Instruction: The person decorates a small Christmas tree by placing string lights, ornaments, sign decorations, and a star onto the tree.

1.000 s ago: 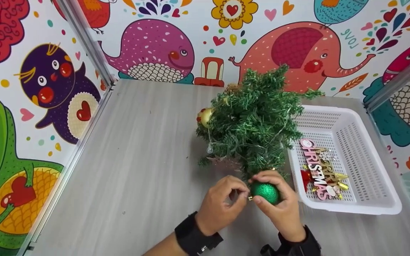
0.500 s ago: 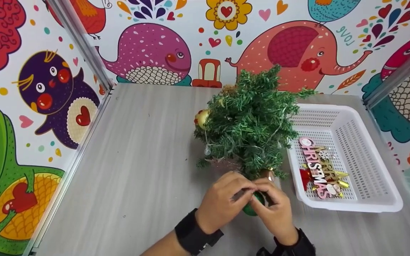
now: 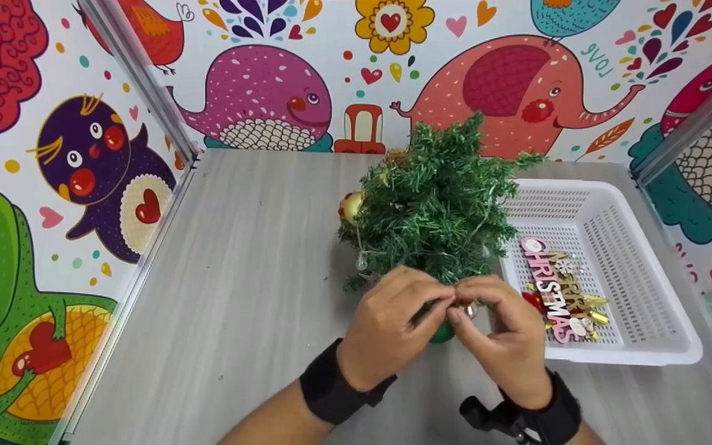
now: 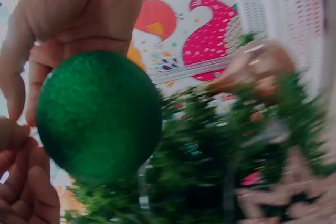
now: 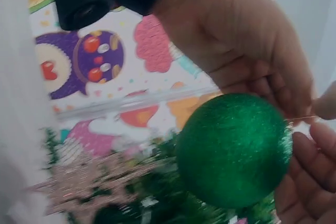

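Observation:
In front of a small artificial Christmas tree point(image 3: 436, 198), my two hands meet fingertip to fingertip. My left hand point(image 3: 396, 315) and my right hand point(image 3: 504, 337) each pinch the thin golden thread point(image 5: 302, 117) of a green glittery bauble point(image 5: 236, 150). The bauble hangs below the fingers, mostly hidden by them in the head view, but large in both wrist views. A shiny rose-gold bauble point(image 3: 470, 310) shows just behind the fingers, low on the tree. A glittery pink star point(image 5: 89, 182) sits on the tree near the hands.
A white perforated basket point(image 3: 652, 278) stands right of the tree, holding a "Merry Christmas" sign point(image 3: 550, 290) and gold and red ornaments. A yellow bauble point(image 3: 351, 207) hangs on the tree's left. Printed panels enclose the grey table point(image 3: 251, 259) at back and sides.
The right hand has gone from holding the green bauble itself to pinching its thread beside the left hand. Both hands have risen closer to the tree, and the bauble now hangs below them.

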The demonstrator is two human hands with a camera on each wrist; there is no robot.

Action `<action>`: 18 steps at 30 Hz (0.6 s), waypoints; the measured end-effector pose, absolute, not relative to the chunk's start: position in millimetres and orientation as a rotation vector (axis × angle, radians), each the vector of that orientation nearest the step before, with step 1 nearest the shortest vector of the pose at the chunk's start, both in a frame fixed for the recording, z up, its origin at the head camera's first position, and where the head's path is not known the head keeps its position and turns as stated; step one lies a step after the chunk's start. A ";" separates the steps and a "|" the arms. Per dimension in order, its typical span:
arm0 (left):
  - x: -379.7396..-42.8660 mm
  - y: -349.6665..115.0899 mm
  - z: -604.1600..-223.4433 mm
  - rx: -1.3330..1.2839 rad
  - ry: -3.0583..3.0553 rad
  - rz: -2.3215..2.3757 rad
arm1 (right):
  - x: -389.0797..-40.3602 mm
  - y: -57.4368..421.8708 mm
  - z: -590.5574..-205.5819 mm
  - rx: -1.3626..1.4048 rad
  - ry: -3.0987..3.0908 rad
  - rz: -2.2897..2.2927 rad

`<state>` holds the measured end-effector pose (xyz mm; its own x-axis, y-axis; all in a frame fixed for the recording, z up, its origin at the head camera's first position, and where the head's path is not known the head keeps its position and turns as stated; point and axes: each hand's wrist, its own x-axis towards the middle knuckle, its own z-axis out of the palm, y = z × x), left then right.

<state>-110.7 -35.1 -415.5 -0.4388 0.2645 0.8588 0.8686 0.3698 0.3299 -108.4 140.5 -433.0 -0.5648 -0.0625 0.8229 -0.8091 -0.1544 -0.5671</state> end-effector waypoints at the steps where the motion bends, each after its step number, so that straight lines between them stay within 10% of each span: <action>1: -112.5 -35.2 -411.2 -0.977 -1.913 -1.060 | -110.0 140.6 -428.6 0.976 -1.583 1.770; 18: -132.8 -20.5 -388.9 -0.671 -1.975 -0.698 | -137.6 138.1 -387.4 0.630 -2.041 1.215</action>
